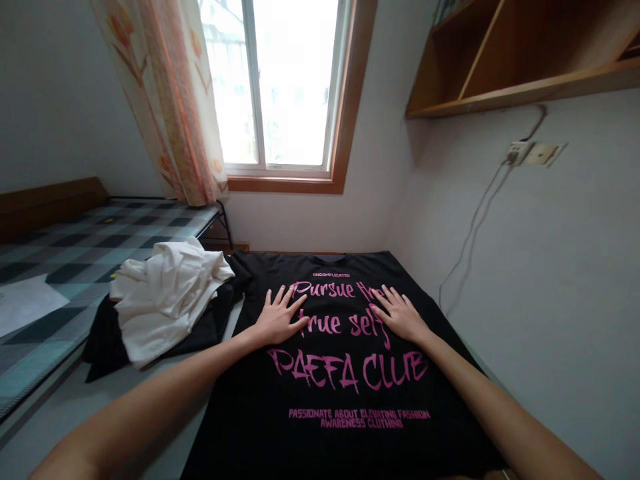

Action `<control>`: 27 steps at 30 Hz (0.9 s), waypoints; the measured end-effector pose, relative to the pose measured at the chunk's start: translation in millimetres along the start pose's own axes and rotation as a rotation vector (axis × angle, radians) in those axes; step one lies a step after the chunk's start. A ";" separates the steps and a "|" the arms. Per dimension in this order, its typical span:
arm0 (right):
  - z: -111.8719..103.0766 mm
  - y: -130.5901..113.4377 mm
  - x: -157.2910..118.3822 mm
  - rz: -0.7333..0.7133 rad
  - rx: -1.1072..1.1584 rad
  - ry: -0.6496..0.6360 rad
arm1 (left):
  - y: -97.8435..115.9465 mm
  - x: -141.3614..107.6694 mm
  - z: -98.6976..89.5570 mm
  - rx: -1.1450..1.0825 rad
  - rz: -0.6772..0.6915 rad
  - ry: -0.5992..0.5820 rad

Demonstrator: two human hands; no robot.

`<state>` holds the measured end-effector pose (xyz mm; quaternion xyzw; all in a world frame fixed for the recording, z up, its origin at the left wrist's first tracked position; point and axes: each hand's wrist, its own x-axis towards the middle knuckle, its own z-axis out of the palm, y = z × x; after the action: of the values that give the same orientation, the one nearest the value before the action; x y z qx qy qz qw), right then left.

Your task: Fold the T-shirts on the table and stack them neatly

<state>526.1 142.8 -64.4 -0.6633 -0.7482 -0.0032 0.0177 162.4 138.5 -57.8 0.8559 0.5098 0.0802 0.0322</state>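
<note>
A black T-shirt (345, 450) with pink lettering lies spread out flat, its neckline toward the window. My left hand (281, 317) rests on the left part of its chest, palm down with the fingers spread, beside the words "Pursue" and "true". On the right part of the chest lies my right hand (400, 315), also palm down with fingers apart, partly covering the ends of the upper lines of print. Neither hand grips the fabric. The shirt's lower edge runs toward the bottom of the view.
Left of the shirt, a crumpled white cloth (163, 293) lies on black fabric (107, 340). Further left are a checked bed surface (135, 223) and a white paper (27, 303). A wall with a hanging cable (470, 233) stands at right, below a wooden shelf (530, 90).
</note>
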 end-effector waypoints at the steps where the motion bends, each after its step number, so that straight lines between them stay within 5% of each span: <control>1: -0.5 -0.1 -2.0 0.000 0.002 0.001 | -2.3 -1.1 -2.2 0.003 -0.002 0.010; 8: -0.4 -0.2 -3.1 0.010 0.011 0.017 | -71.9 -5.1 -54.7 0.157 -0.224 0.214; 13: 4.2 3.0 -0.9 0.005 0.020 0.044 | -119.4 -10.9 -86.1 0.174 -0.366 0.048; 23: 2.1 4.8 -0.4 0.007 0.032 0.025 | -141.5 -24.3 -76.6 0.164 -0.345 -0.062; 27: 3.8 5.0 0.1 0.008 0.031 0.042 | -134.6 -36.7 -88.6 0.194 -0.287 0.097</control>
<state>530.9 143.6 -68.2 -0.6655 -0.7451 -0.0055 0.0435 13.3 168.3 7.2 0.7685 0.6332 0.0663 -0.0642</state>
